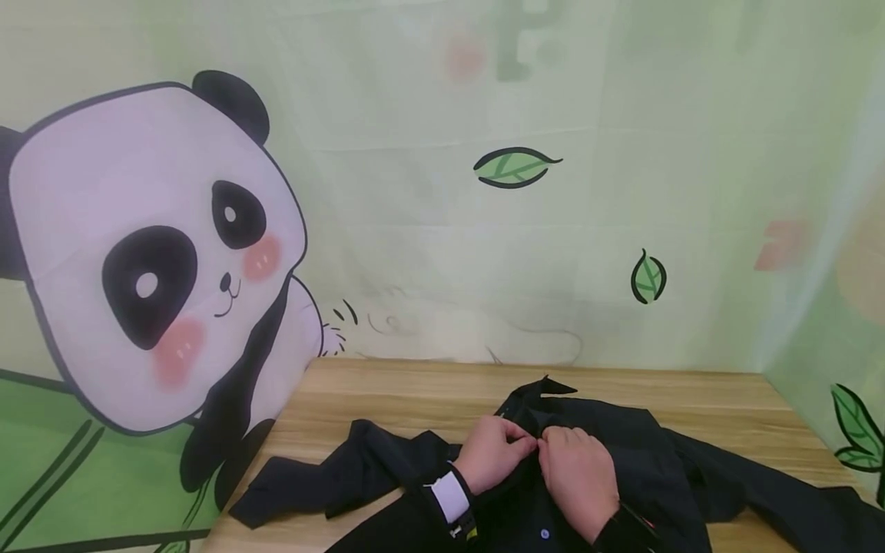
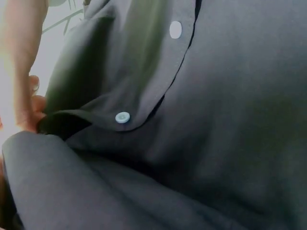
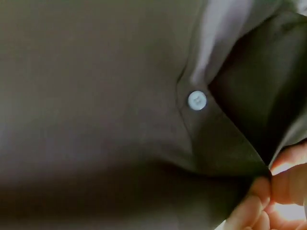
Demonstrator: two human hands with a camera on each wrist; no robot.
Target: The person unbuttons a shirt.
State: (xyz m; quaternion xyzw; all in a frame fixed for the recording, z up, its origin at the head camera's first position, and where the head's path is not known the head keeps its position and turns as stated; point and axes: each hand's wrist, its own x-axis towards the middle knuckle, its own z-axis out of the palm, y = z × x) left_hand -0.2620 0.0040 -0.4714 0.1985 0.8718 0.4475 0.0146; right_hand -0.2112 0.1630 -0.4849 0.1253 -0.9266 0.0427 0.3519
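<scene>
A dark long-sleeved button-up shirt (image 1: 632, 434) lies spread on the wooden table, its collar (image 1: 532, 395) toward the back. My left hand (image 1: 492, 455) pinches the front edge just below the collar. Close against it, my right hand (image 1: 579, 478) grips the same edge from the other side. Lower on the front, a pale button (image 1: 545, 534) shows. The left wrist view has two light buttons, the nearer button (image 2: 123, 117) close to a fold. In the right wrist view, another button (image 3: 197, 100) sits above the pinching fingers (image 3: 288, 184). What lies between the fingertips is hidden.
One sleeve (image 1: 297, 484) stretches left across the table (image 1: 408, 380), and the other sleeve (image 1: 767, 468) runs off to the right. Behind the table hangs a pale green cloth backdrop (image 1: 415, 192) with a panda (image 1: 138, 169) and leaves printed on it.
</scene>
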